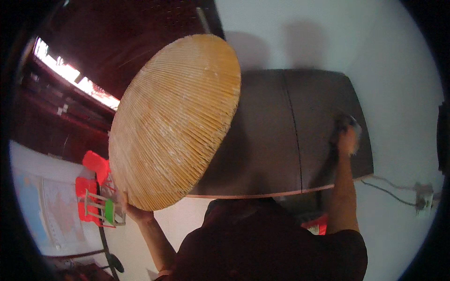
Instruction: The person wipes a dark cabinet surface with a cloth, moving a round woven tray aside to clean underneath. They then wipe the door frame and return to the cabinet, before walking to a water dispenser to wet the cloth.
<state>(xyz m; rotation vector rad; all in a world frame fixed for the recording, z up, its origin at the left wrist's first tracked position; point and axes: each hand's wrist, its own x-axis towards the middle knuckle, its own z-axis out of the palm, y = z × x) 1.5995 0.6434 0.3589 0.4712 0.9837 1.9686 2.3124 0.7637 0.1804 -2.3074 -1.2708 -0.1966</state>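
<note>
My left hand (139,213) grips the lower left rim of a large round tray of bound plant stalks (172,123). The tray is tilted up above the left part of a brown tabletop (260,140), hiding that part, and pale powdery marks show on its ribbed face. At the table's right side my right hand (347,140) presses a crumpled cloth or bag (355,128) close to the surface. Motion blur leaves the exact kind of that item unclear. A dark seam runs across the tabletop to the left of this hand.
A white wall (393,105) borders the table's far and right sides. Cables lead from the table's near right corner to a wall socket (424,200). Red chairs (88,189) and a small stool with a green seat (109,211) stand at left. A dark red door (116,42) is at upper left.
</note>
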